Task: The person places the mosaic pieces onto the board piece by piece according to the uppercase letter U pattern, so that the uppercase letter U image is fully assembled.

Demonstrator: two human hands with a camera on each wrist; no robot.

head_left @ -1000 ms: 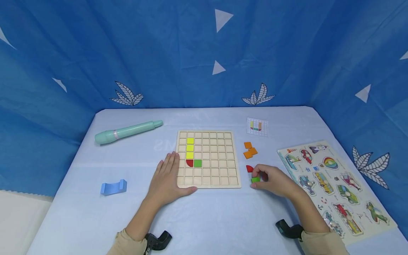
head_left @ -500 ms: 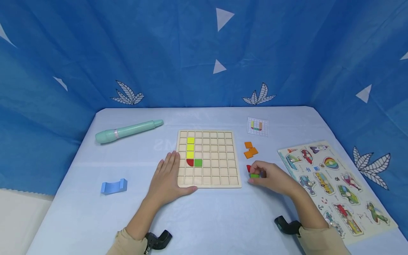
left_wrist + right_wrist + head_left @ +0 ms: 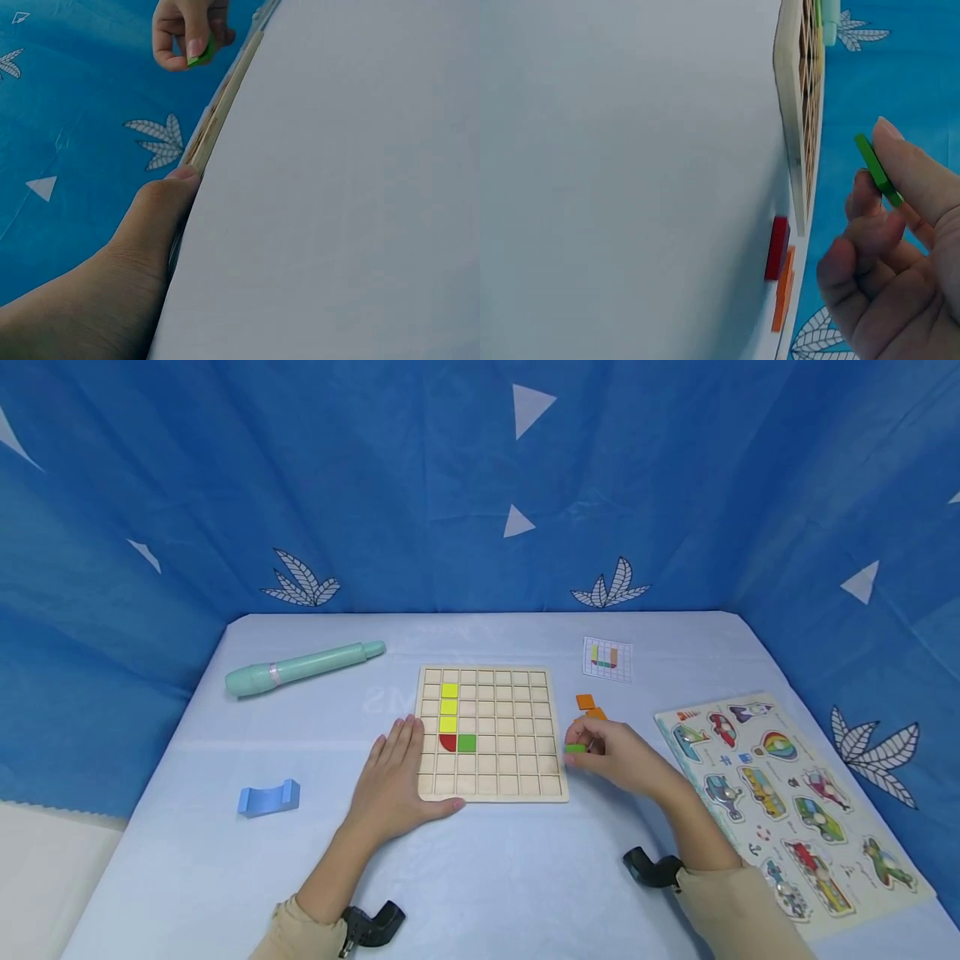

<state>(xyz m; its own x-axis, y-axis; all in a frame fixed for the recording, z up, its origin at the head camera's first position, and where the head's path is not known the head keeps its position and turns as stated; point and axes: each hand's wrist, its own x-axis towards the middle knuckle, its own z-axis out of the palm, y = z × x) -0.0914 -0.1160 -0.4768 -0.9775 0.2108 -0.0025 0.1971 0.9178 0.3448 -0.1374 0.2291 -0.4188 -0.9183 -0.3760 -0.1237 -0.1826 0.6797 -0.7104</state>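
Note:
A wooden grid board (image 3: pixel 510 787) lies mid-table. One of its columns holds three yellow tiles (image 3: pixel 448 707), with a red quarter-round tile (image 3: pixel 447 743) below them and a green square tile (image 3: pixel 467 743) beside that. My left hand (image 3: pixel 392 789) rests along the board's left edge, fingers straight, the thumb at the front edge. Just off the board's right edge, my right hand (image 3: pixel 628 758) pinches another green square tile (image 3: pixel 878 171) between thumb and finger, raised above the table. A loose red tile (image 3: pixel 777 249) shows in the right wrist view; the hand hides it from the head view.
Orange tiles (image 3: pixel 585 702) lie right of the board, partly covered by the right hand. Behind them is a small pattern card (image 3: pixel 607 660). A picture puzzle board (image 3: pixel 879 906) lies far right. Leftward are a mint-green tapered tube (image 3: pixel 307 671) and a blue cradle-shaped block (image 3: pixel 268 799).
My right hand has lifted the green tile and carried it left and away from me, up to the board's right edge. The left hand has stayed in place.

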